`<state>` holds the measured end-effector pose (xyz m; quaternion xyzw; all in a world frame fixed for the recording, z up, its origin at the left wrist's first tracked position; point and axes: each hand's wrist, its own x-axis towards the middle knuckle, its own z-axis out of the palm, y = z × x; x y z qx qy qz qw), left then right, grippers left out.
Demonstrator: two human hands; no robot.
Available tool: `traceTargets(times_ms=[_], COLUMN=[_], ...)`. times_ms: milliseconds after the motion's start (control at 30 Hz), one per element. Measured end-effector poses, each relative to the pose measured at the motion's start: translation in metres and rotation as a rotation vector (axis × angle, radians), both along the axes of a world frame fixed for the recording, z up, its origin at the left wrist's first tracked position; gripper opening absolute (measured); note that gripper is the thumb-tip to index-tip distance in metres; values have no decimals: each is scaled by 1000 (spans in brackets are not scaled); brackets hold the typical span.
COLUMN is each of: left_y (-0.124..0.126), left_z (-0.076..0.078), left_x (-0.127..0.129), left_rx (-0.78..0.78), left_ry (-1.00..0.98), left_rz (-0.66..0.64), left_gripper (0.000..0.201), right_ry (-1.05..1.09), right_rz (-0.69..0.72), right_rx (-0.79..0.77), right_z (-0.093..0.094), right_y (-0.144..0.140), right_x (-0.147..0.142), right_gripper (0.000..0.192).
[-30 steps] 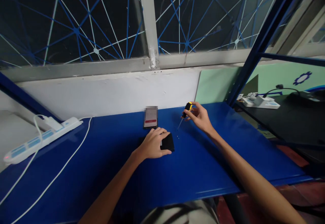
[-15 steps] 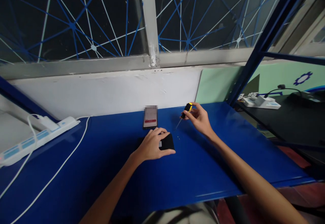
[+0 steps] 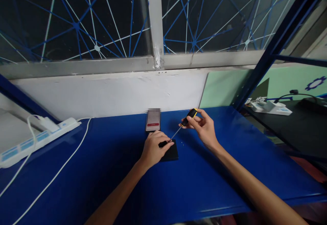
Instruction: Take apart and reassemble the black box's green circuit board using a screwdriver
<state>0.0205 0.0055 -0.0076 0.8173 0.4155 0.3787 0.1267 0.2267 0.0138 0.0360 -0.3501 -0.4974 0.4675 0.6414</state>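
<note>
My right hand (image 3: 204,126) is closed around the black and yellow handle of a screwdriver (image 3: 190,116). Its thin metal shaft slants down and to the left. At the shaft's tip, the thumb and fingertips of my left hand (image 3: 155,146) are pinched together; whatever lies between them is too small to make out. Beneath my left hand a flat black box-like object (image 3: 171,154) lies on the blue table, partly covered by the hand. Just right of it are a few tiny shiny bits (image 3: 182,143), perhaps screws.
A phone (image 3: 153,120) with a lit screen leans at the table's back, behind my left hand. On the left lie a white power strip (image 3: 38,140) and its white cable (image 3: 68,162). A blue metal post (image 3: 265,54) rises at the right, near a black side table (image 3: 293,126).
My left hand, spread over the black object before, has drawn its fingers into a pinch at the screwdriver's tip. The screwdriver's tip has moved left from the table to above the black object.
</note>
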Motion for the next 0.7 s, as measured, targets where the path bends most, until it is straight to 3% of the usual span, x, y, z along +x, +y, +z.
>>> traceTargets(times_ms=[700], left_y=[-1], left_z=[5], left_x=[0], left_rx=[-25], left_ry=[-44], left_rz=[-17], left_gripper=[15], right_ry=[-32], right_rz=[-36], right_rx=[89], right_z=[-1], right_y=[-6], right_x=[-3], right_gripper=[38])
